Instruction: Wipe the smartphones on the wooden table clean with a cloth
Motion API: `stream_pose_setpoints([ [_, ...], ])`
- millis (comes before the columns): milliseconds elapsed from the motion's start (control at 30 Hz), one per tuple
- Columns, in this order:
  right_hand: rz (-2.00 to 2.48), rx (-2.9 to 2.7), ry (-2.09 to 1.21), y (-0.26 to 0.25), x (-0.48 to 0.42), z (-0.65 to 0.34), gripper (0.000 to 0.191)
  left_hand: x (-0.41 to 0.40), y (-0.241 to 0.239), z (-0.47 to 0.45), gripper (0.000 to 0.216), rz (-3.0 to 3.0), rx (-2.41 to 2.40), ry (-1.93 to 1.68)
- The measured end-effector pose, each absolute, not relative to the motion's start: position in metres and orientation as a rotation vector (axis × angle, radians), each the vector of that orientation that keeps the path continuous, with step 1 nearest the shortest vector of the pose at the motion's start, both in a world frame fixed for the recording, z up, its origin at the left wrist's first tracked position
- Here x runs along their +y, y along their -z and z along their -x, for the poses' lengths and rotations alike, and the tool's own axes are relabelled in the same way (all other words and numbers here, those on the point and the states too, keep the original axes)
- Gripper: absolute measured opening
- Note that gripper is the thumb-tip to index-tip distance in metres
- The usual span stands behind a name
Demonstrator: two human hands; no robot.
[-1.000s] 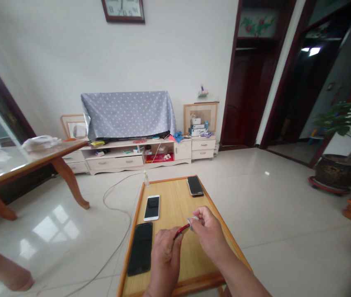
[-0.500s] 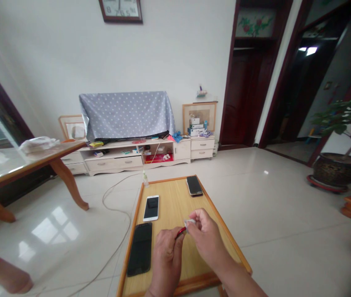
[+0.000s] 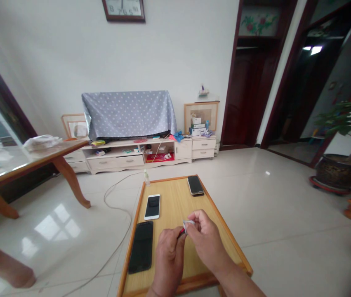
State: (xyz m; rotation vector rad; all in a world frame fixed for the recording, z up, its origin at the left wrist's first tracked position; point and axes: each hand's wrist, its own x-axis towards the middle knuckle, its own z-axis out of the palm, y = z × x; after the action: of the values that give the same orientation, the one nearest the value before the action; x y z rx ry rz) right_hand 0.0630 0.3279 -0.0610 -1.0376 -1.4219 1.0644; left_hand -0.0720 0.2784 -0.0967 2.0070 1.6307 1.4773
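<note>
Over the near part of a small wooden table (image 3: 173,194), my left hand (image 3: 169,251) is closed around a small, slim red and black object (image 3: 181,232). Most of it is hidden by the fingers, so its kind does not show. My right hand (image 3: 205,232) pinches a thin white wipe or tissue (image 3: 189,224) against the object's upper end. To the left of my hands lie a large black phone (image 3: 141,247) and, beyond it, a white phone (image 3: 152,207) with a dark screen. Another dark phone (image 3: 195,185) rests near the far right corner, on top of something dark.
A small clear bottle (image 3: 147,178) stands at the table's far left corner. A cable (image 3: 126,212) runs across the floor on the left, near a larger glass-topped table (image 3: 54,150). Beyond is a low white cabinet (image 3: 113,162); a potted plant (image 3: 339,171) stands right.
The white wipe has slid a little along the red and black object toward my left hand, covering more of the red part. The view has shifted slightly.
</note>
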Motion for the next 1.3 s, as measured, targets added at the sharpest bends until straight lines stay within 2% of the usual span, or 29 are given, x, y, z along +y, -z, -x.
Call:
stream_pose_setpoints([
  [500, 1.06, -1.373, -1.057, 0.068, 0.33, -0.065, 0.017, 0.279, 0.095, 0.073, 0.022, -1.942, 1.609, -1.47],
  [1000, 0.887, -1.651, -0.826, 0.054, 0.315, -0.065, 0.014, 0.281, 0.097, 0.072, 0.019, -1.857, 1.547, -1.454],
  [1300, 0.881, -1.714, -0.86, 0.049, 0.317, -0.076, 0.017, 0.282, 0.093, 0.077, 0.021, -1.829, 1.552, -1.435],
])
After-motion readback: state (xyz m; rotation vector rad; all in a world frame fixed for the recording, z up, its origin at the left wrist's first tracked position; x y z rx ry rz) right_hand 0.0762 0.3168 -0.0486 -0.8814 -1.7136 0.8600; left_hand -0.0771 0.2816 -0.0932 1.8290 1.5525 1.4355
